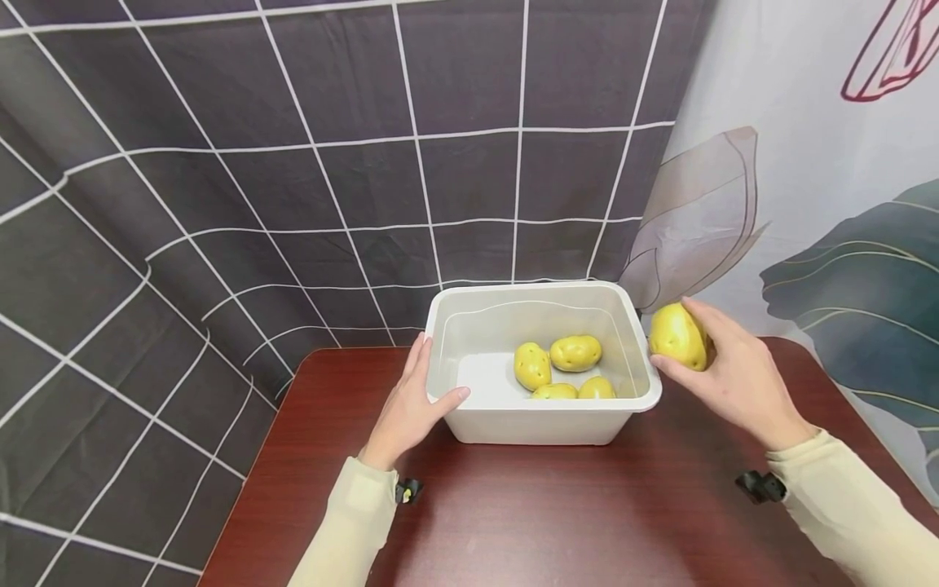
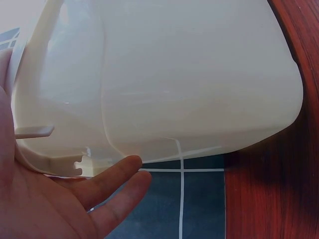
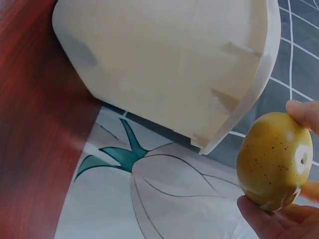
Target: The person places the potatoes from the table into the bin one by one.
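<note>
A pale grey plastic bin (image 1: 539, 424) stands on the table, with several yellow potatoes (image 1: 575, 353) lying inside, mostly toward its right half. At the bin's front left corner, my left hand (image 1: 411, 408) holds the rim, its thumb over the front edge and its fingers along the left side. The left wrist view shows those fingers (image 2: 112, 181) against the outside, under the rim. My right hand (image 1: 741, 375) grips another potato (image 1: 676, 336) between thumb and fingers, just outside the bin's right rim. That potato (image 3: 273, 160) is dark-speckled in the right wrist view.
The reddish-brown wooden table (image 1: 543, 514) has rounded far corners. Behind it hangs a dark grey cloth (image 1: 352, 196) with a white grid. A white cloth with leaf patterns (image 1: 866, 302) hangs at the right, close to the table's edge.
</note>
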The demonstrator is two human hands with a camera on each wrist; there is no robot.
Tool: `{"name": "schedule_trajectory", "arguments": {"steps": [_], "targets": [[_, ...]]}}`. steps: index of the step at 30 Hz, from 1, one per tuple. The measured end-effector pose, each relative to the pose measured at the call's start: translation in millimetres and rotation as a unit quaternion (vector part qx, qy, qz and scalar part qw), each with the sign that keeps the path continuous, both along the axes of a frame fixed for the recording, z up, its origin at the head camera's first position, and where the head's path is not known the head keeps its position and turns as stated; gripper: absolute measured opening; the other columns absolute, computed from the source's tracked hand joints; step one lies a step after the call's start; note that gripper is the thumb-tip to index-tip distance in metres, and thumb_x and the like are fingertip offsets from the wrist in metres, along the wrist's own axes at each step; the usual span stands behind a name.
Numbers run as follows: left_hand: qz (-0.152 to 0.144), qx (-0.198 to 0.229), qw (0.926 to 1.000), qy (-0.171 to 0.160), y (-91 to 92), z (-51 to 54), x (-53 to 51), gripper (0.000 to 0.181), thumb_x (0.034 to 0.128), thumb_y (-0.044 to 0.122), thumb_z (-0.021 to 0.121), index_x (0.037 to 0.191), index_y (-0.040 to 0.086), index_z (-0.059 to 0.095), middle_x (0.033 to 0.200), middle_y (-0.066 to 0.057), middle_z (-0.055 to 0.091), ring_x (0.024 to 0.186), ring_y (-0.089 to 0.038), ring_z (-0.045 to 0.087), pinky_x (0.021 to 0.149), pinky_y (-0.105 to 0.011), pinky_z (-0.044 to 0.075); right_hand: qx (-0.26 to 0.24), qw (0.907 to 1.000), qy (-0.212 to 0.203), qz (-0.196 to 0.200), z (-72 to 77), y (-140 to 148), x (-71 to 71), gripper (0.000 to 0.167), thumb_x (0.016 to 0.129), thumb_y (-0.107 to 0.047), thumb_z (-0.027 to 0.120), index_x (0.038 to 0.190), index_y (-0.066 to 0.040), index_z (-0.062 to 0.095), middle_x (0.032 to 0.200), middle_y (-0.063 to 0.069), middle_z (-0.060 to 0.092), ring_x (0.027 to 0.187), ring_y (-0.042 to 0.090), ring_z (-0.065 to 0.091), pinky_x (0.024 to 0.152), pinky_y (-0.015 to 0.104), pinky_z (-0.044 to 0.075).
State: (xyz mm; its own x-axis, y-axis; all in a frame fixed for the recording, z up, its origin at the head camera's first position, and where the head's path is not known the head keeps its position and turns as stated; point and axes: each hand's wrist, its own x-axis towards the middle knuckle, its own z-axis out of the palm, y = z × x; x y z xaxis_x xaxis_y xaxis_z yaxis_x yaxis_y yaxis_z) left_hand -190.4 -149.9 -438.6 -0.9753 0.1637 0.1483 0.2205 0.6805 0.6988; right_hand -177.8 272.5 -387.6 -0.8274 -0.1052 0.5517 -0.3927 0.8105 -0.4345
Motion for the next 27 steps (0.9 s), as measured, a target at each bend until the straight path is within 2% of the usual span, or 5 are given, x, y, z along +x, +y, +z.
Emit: {"name": "schedule_trajectory", "arguments": {"steps": [3, 10, 17, 27], "targets": [[0.0, -0.001, 1.0, 0.002, 0.1, -0.3, -0.1, 0.101, 0.0882, 0.059, 0.068, 0.162, 0.014, 0.018, 0.168, 0.01, 0.009, 0.145, -0.026, 0.035, 0.113, -0.051, 0.034, -0.003, 1.0, -0.002, 0.001, 0.8, -1.9, -0.1, 0.083, 0.072, -0.025, 0.09, 0.143, -0.003, 0.053, 0.136, 0.02, 0.057, 0.116, 0.037, 0.056, 0.084, 0.05, 0.042], [-0.001, 0.003, 1.0, 0.002, 0.0, -0.2, 0.3, 0.1, 0.0881, 0.059, 0.069, 0.162, 0.014, 0.018, 0.168, 0.009, 0.009, 0.145, -0.026, 0.035, 0.113, -0.052, 0.034, -0.005, 1.0, -0.001, 0.004, 2.8, -6.8, -1.2, 0.083, 0.073, -0.026, 0.09, 0.144, -0.005, 0.053, 0.134, 0.018, 0.058, 0.111, 0.034, 0.057, 0.081, 0.042, 0.04], [0.0, 0.003, 1.0, 0.004, 0.3, -0.5, 0.3, 0.1, 0.088, 0.058, 0.069, 0.162, 0.014, 0.018, 0.168, 0.006, 0.01, 0.144, -0.026, 0.036, 0.112, -0.052, 0.035, -0.007, 0.9999, -0.001, 0.009, 4.9, -11.8, -2.3, 0.082, 0.074, -0.025, 0.088, 0.145, -0.004, 0.052, 0.136, 0.019, 0.058, 0.113, 0.036, 0.057, 0.083, 0.047, 0.043], [0.0, 0.0, 1.0, -0.002, -0.2, -0.9, -0.1, 0.101, 0.088, 0.06, 0.068, 0.163, 0.015, 0.017, 0.168, 0.011, 0.008, 0.145, -0.026, 0.035, 0.113, -0.052, 0.034, -0.006, 0.9999, 0.003, 0.014, 7.1, -18.5, -4.0, 0.08, 0.075, -0.025, 0.088, 0.144, -0.003, 0.053, 0.134, 0.018, 0.059, 0.111, 0.035, 0.059, 0.083, 0.047, 0.045]]}}
